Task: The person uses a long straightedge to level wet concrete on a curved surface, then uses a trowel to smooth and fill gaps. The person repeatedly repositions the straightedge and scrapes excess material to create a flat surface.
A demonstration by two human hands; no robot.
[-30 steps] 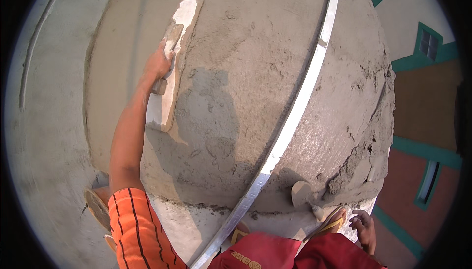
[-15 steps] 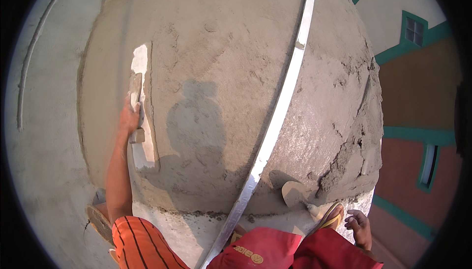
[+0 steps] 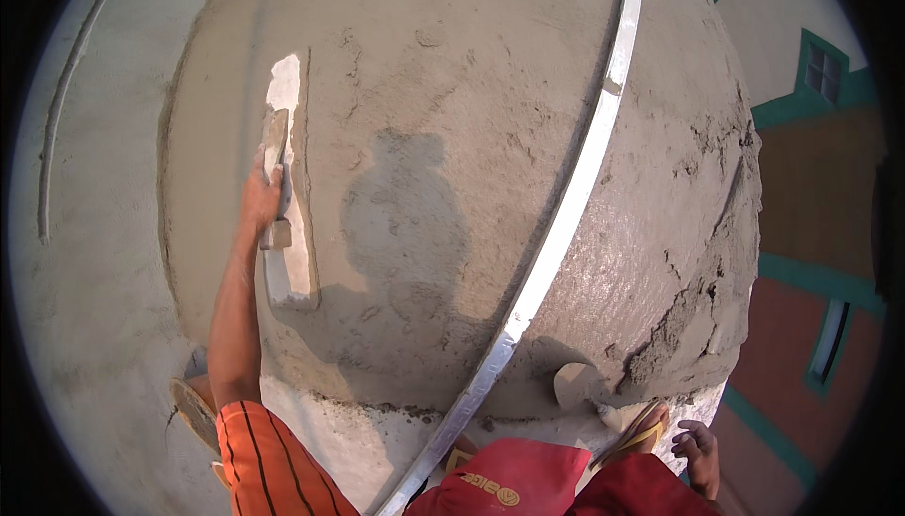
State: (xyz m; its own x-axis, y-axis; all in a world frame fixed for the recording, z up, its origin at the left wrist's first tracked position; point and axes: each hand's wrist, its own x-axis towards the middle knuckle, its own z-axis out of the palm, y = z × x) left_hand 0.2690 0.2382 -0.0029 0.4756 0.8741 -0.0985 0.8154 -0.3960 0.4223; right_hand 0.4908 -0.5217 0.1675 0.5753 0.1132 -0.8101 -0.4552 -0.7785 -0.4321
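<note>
Right hand (image 3: 696, 455) is seen low at the frame's bottom right, fingers loosely curled, nothing held, beside a yellow sandal (image 3: 641, 431). A small trowel (image 3: 577, 386) is stuck in the wet plaster (image 3: 452, 92) just above it. A long metal straightedge (image 3: 566, 224) is laid diagonally across the plaster. Left hand (image 3: 259, 200) is raised, fingers wrapped tight around the handle of a plastering float (image 3: 286, 186), blade pressed flat on the plaster's left part.

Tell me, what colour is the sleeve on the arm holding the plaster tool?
The sleeve is orange with thin dark stripes, seen best in the head view, low and left.
</note>
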